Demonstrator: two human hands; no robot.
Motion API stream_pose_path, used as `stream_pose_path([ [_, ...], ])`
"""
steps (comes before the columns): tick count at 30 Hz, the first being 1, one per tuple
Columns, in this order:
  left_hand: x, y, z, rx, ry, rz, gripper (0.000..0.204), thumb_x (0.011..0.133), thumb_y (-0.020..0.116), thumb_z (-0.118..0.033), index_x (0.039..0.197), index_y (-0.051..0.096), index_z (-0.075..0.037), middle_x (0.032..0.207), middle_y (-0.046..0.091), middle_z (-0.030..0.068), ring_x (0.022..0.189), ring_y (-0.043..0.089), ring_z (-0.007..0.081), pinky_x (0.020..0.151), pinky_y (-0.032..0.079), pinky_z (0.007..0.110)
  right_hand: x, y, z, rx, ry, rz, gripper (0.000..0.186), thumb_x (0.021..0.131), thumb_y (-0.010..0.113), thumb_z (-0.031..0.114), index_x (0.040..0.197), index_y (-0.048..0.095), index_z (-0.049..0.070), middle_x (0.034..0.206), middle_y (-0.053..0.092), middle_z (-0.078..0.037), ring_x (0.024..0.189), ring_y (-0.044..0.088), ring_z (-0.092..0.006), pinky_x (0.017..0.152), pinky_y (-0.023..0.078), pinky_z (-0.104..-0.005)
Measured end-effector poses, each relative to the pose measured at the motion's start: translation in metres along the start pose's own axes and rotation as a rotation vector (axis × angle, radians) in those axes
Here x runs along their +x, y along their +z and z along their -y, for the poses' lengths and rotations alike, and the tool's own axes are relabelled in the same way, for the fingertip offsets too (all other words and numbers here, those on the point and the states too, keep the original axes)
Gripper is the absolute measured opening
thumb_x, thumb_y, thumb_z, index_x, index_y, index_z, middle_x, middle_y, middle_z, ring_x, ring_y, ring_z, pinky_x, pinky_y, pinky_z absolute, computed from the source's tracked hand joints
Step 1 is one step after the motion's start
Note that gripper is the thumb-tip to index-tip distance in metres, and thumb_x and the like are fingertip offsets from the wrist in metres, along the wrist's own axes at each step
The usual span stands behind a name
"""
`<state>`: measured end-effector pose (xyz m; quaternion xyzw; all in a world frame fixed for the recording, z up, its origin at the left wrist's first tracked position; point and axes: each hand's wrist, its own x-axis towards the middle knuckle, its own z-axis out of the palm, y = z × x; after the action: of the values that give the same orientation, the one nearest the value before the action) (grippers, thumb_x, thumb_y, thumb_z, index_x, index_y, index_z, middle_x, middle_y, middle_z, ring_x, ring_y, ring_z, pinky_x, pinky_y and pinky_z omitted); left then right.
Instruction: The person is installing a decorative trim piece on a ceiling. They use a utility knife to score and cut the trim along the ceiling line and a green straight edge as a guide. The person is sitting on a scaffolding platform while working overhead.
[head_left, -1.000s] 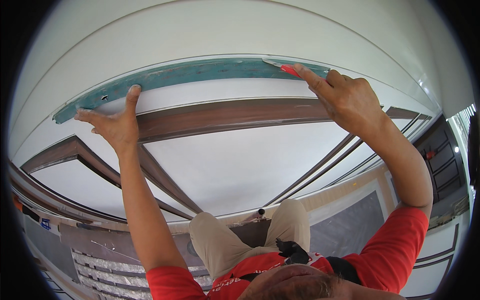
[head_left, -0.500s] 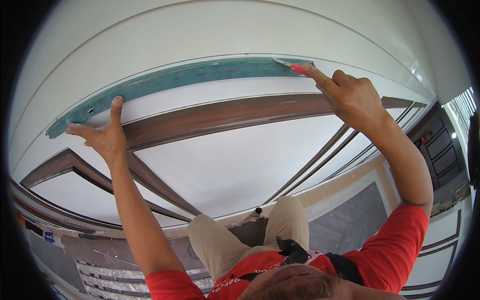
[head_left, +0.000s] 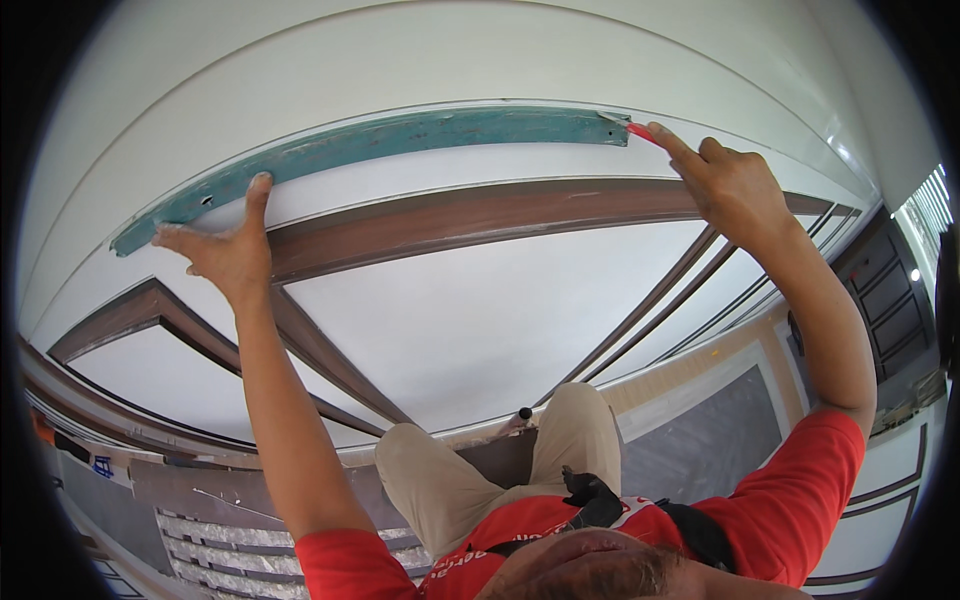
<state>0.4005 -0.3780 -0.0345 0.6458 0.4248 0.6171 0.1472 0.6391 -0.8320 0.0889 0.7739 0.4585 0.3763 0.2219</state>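
A long teal straightedge strip (head_left: 400, 138), scuffed and with a small hole near its left end, lies against the white panelled wall. My left hand (head_left: 232, 258) holds it near that left end, thumb and fingers spread apart and their tips pressed on its lower edge. My right hand (head_left: 738, 192) is closed around a red-handled knife (head_left: 642, 132), index finger stretched along the handle. The knife's thin pale blade rests at the strip's right end.
Below the strip, brown moulding (head_left: 480, 220) frames white panels (head_left: 480, 310). Under me is a brown slatted surface (head_left: 235, 560), beside a grey panel (head_left: 710, 430). A dark door (head_left: 885, 300) and a bright slatted window (head_left: 925, 215) stand at the right.
My right hand has drawn the knife rightward along the strip to its right end. My left hand stays on the strip; the whole view has shifted slightly.
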Motion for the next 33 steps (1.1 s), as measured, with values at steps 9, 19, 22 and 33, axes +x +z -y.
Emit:
stream_pose_path([
  [9,-0.008,-0.012,-0.001,0.012,-0.006,0.037,0.156,0.064,0.075,-0.086,0.157,0.0,0.015,0.167,0.001,0.0328,0.158,-0.002,0.0399,0.126,0.003,0.059,0.058,-0.059,0.089,0.327,-0.179,-0.405,0.061,0.096,0.068,0.017,0.153,0.047,0.021,0.08,0.065,-0.01,0.059,0.065,-0.0243,0.049,0.052,-0.0352],
  [19,-0.006,-0.024,-0.013,-0.055,0.003,0.083,0.133,0.078,0.077,-0.063,0.156,0.005,0.017,0.165,0.004,0.0368,0.157,-0.001,0.0449,0.119,0.013,0.071,0.228,-0.164,0.264,0.545,-0.359,-0.557,0.044,0.097,0.062,0.022,0.14,0.058,0.013,0.08,0.071,-0.014,0.07,0.071,-0.0293,0.06,0.056,-0.0395],
  [22,-0.008,-0.025,-0.011,-0.071,-0.019,0.117,0.124,0.081,0.08,-0.044,0.156,0.002,0.016,0.165,0.003,0.0363,0.158,-0.003,0.044,0.119,0.009,0.071,0.247,-0.173,0.288,0.514,-0.382,-0.473,0.045,0.099,0.062,0.025,0.142,0.057,0.012,0.078,0.071,-0.014,0.069,0.072,-0.0284,0.061,0.057,-0.0377],
  [33,-0.008,-0.018,-0.016,-0.099,-0.039,0.078,0.139,0.072,0.087,-0.053,0.157,-0.001,0.015,0.164,0.001,0.0389,0.156,-0.002,0.0493,0.118,0.01,0.073,0.242,-0.168,0.27,0.405,-0.409,-0.4,0.053,0.089,0.065,0.014,0.142,0.056,0.01,0.08,0.073,-0.014,0.074,0.073,-0.0294,0.064,0.058,-0.0402],
])
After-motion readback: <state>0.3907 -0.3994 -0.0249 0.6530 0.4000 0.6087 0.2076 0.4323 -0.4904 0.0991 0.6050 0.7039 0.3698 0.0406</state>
